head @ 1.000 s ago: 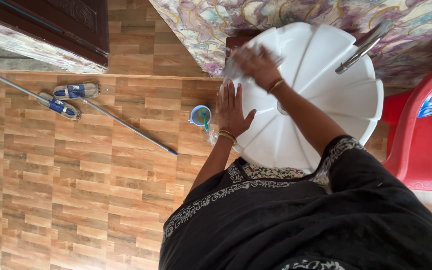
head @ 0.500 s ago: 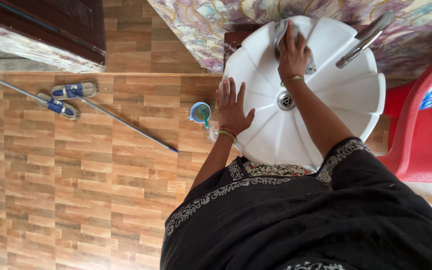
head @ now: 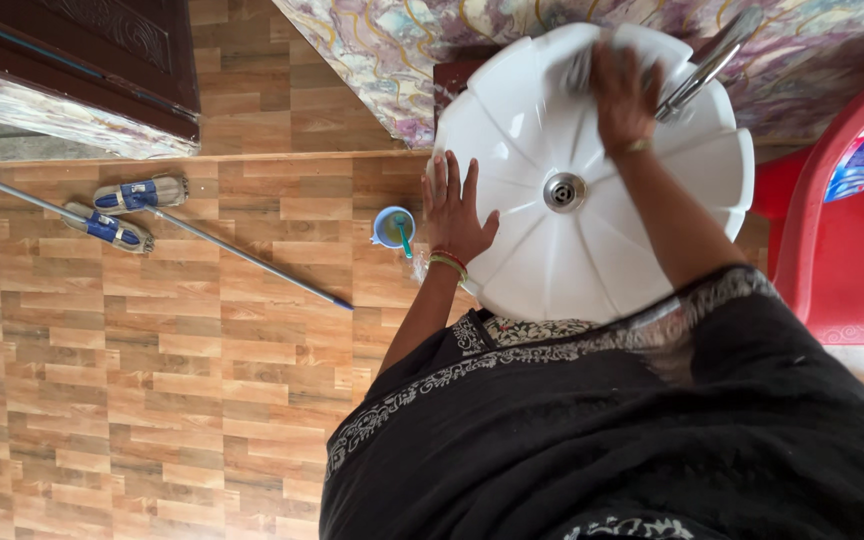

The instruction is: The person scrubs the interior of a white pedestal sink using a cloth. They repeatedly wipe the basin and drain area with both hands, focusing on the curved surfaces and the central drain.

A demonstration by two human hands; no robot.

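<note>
Over wood-plank flooring, right hand (head: 624, 88) grips a blurred cloth (head: 580, 68); left hand (head: 455, 210) flat on fluted white basin (head: 552, 260)

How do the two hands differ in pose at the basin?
The left hand lies flat, fingers spread, on the basin rim; the right hand is curled on a cloth near the tap. Left looks sharp, right blurred. Both wrists wear bangles.

White basin (head: 542, 260), red chair (head: 842, 250), blue cup (head: 392, 228), wood-patterned floor (head: 152, 380).
</note>
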